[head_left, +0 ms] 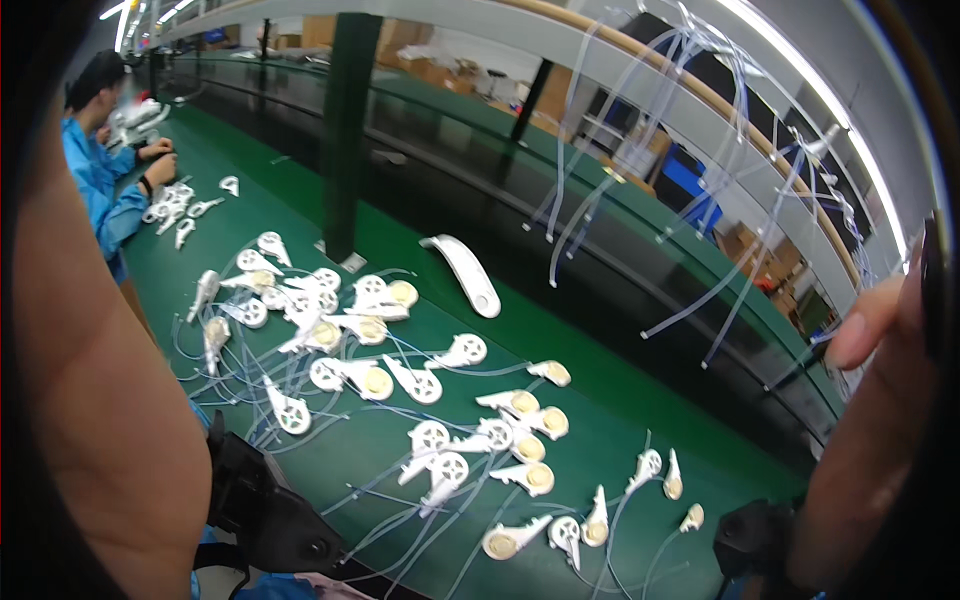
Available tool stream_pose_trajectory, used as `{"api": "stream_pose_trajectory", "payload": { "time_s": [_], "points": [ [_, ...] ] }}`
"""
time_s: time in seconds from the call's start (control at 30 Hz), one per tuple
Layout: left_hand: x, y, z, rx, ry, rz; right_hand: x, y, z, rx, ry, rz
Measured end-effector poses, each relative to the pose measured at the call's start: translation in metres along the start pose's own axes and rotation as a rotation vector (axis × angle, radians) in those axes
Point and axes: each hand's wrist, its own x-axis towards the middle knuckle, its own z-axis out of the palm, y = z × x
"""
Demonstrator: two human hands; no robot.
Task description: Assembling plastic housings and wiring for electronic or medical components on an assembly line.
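My bare left forearm (125, 400) rises close along the left edge; its hand is out of the picture. At the right edge my right hand (880, 325) is raised near the camera, partly cut off by the dark rim. One fingertip shows, and I cannot make out anything held. Between my arms, many white plastic parts (425, 385) with spoked wheels and pointed arms lie scattered on the green table (400, 450). Some carry round cream discs (375, 384), and thin clear tubes (400, 525) trail from several. Neither hand visibly touches them.
A curved white piece (465, 275) lies beyond the parts. A dark green post (350, 140) stands on the table. Clear tubes (555, 190) hang from a rail at upper right. At far left, a person in blue (105, 190) works over more white parts (175, 205).
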Motion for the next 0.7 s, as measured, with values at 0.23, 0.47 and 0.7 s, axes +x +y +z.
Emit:
{"api": "stream_pose_trajectory", "payload": {
  "time_s": [0.23,0.47,0.7],
  "points": [
    [-0.009,0.004,0.022,-0.127,-0.090,-0.085,-0.013,-0.035,-0.018,-0.175,0.027,0.162],
    [0.014,0.004,0.006,-0.176,-0.062,0.027,-0.030,-0.036,-0.019,-0.191,-0.107,0.383],
    [0.033,-0.001,-0.004,-0.237,-0.014,0.131,-0.119,0.041,-0.036,-0.427,-0.751,0.970]
  ]
}}
